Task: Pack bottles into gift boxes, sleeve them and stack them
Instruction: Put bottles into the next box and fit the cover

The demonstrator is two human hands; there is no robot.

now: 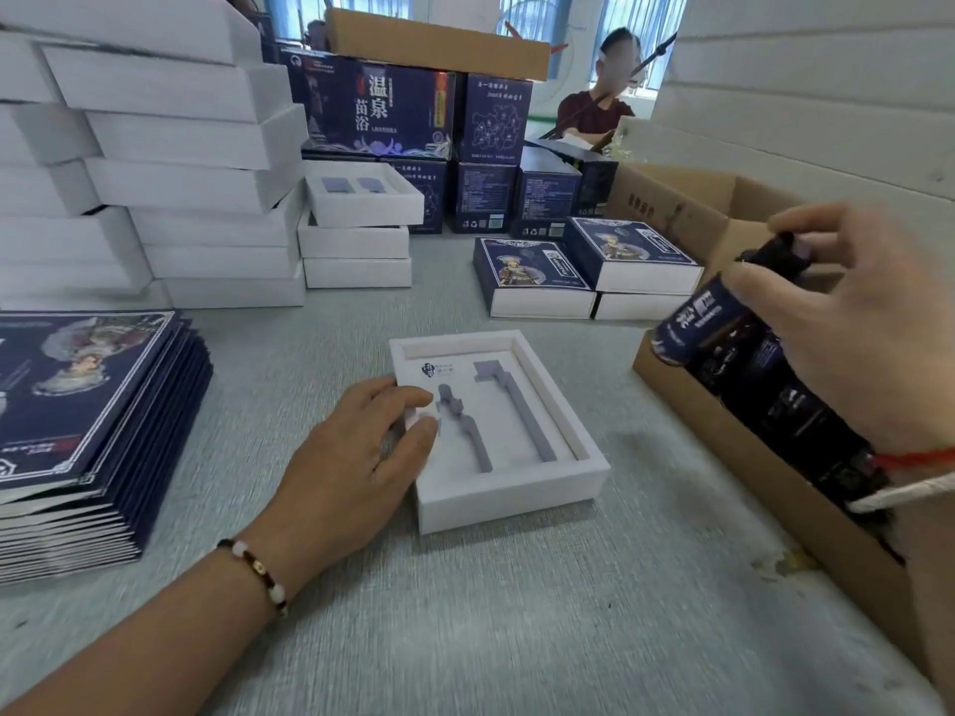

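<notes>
While carton [672,364] holds bottles [790,405], tray [517,488] bare.

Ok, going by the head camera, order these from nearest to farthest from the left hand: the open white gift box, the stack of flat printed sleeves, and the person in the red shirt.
1. Open white gift box: the left hand rests on its left edge.
2. Stack of flat printed sleeves: on the table, off to the hand's left.
3. Person in the red shirt: far across the table, behind the navy cartons.
</notes>
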